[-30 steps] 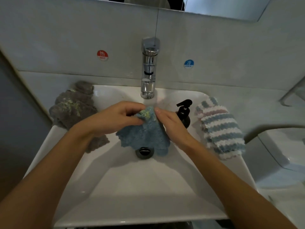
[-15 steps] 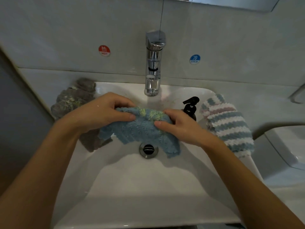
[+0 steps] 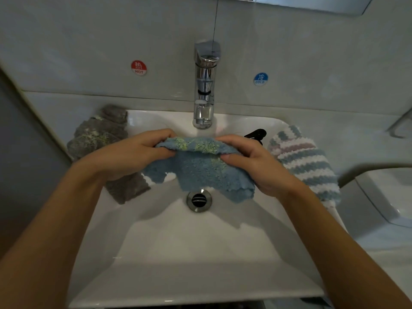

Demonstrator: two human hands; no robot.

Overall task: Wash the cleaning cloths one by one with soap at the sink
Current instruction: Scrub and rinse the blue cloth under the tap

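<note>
A fluffy blue cloth (image 3: pixel 201 170) with yellow-green smears along its top edge is stretched between my two hands over the white sink (image 3: pixel 191 253), just below the chrome tap (image 3: pixel 205 85). My left hand (image 3: pixel 131 155) grips its left end and my right hand (image 3: pixel 256 163) grips its right end. The cloth's lower part hangs above the drain (image 3: pixel 199 200). A grey cloth (image 3: pixel 100 134) with pale smears lies on the sink's left rim, partly behind my left hand. A striped white, blue and pink cloth (image 3: pixel 305 161) lies on the right rim.
A black pump soap bottle (image 3: pixel 256 133) stands at the back right of the basin, mostly hidden by my right hand. Red HOT (image 3: pixel 138 68) and blue COLD (image 3: pixel 260 79) stickers mark the wall. A second white fixture (image 3: pixel 383 197) sits to the right.
My hands have drawn apart, so the blue cloth went from bunched up to stretched wide between them. The view has shifted slightly closer to the basin.
</note>
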